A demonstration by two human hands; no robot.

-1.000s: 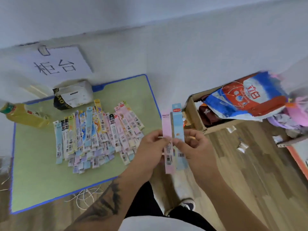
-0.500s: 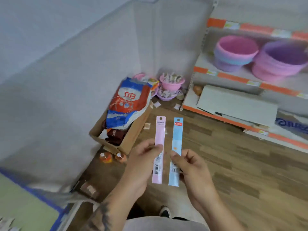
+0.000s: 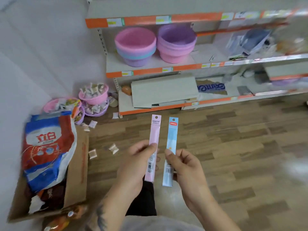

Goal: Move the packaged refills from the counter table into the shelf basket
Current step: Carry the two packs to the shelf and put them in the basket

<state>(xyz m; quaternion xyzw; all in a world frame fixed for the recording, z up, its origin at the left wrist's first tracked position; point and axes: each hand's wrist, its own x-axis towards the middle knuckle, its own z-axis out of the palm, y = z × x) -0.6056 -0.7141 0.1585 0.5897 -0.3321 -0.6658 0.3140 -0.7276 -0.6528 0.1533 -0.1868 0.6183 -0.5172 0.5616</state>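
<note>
Cardboard box [image 3: 78, 165] holding a detergent bag [image 3: 46, 147] (red and blue), scattered sachets [image 3: 113, 148] on wooden floor [image 3: 233, 147]

blurred goods [image 3: 250, 42] on right shelf [image 3: 275, 58]

Two refill packs held upright side by side: left refill pack [image 3: 153, 147] in left hand [image 3: 136, 165], right refill pack [image 3: 171, 150] in right hand [image 3: 186, 170], just apart. Shelf unit [image 3: 166, 70] behind, w/ two basket stacks [image 3: 135, 45] on mid shelf. Cardboard box [image 3: 78, 172] on floor at left, bag [image 3: 46, 147] in it.
</note>
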